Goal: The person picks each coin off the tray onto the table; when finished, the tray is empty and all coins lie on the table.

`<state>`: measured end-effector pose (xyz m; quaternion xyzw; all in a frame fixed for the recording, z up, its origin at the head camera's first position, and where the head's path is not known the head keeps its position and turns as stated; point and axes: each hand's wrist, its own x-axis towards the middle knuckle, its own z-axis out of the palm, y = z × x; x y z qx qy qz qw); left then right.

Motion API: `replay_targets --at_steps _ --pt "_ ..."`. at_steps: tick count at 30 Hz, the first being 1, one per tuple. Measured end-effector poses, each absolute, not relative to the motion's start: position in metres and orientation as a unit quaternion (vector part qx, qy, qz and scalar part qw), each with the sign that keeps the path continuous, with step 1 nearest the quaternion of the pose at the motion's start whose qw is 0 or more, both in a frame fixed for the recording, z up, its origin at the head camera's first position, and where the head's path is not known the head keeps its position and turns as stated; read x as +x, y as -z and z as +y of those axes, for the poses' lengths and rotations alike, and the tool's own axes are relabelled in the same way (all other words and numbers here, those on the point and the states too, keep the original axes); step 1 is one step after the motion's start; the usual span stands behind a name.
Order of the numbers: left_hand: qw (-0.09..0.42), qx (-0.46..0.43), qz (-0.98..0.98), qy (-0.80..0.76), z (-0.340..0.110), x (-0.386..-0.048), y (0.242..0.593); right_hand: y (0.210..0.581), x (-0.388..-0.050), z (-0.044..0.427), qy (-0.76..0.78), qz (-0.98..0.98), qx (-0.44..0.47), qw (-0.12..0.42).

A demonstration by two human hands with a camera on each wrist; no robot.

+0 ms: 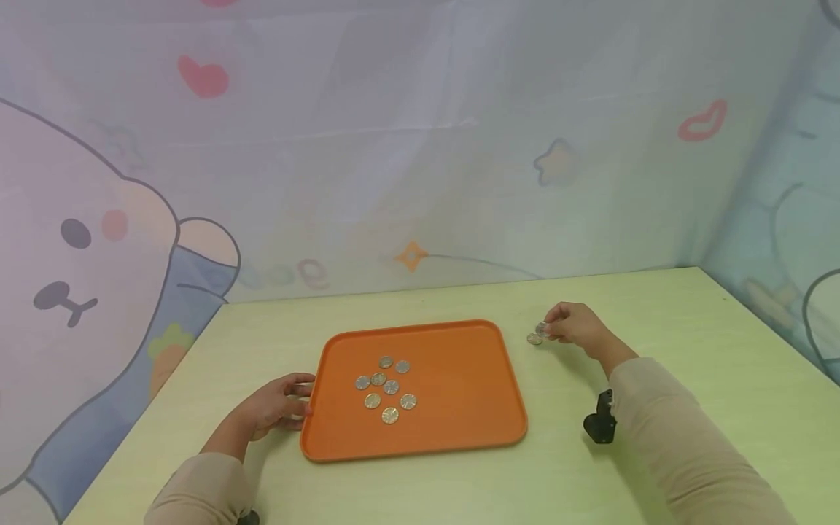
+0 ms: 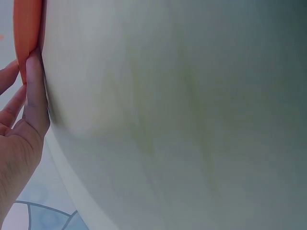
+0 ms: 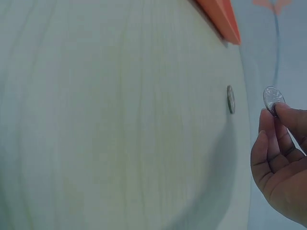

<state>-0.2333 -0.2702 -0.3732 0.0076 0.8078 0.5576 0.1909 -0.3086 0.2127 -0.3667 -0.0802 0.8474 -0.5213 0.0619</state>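
Note:
An orange tray (image 1: pixel 453 394) lies on the table with several silver-coloured coins (image 1: pixel 390 387) grouped in its left half. At the tray's left rim, my left hand (image 1: pixel 275 403) touches the edge with its fingers extended; the left wrist view shows the fingertips against the rim. Right of the tray, my right hand (image 1: pixel 577 326) pinches a coin (image 3: pixel 273 97) between thumb and fingers, held above the table. Just beneath it, another coin (image 3: pixel 231 99) lies on the tabletop, apart from the hand.
The pale wooden table (image 1: pixel 564 467) reaches back to a printed cloth backdrop (image 1: pixel 394 146). Another cloth wall (image 1: pixel 787 240) stands along the right side. A black device (image 1: pixel 600 423) is at the right sleeve.

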Motion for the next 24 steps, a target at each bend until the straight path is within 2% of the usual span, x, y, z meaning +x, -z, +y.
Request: replay_targets --at_steps 12,24 --pt "0.200 0.020 0.804 -0.560 -0.270 -0.229 0.370 0.373 -0.312 0.225 0.485 0.872 -0.049 0.052" --pt "0.195 0.017 0.801 -0.566 -0.271 -0.226 0.371 0.381 -0.316 0.230 0.436 0.897 -0.060 0.039"
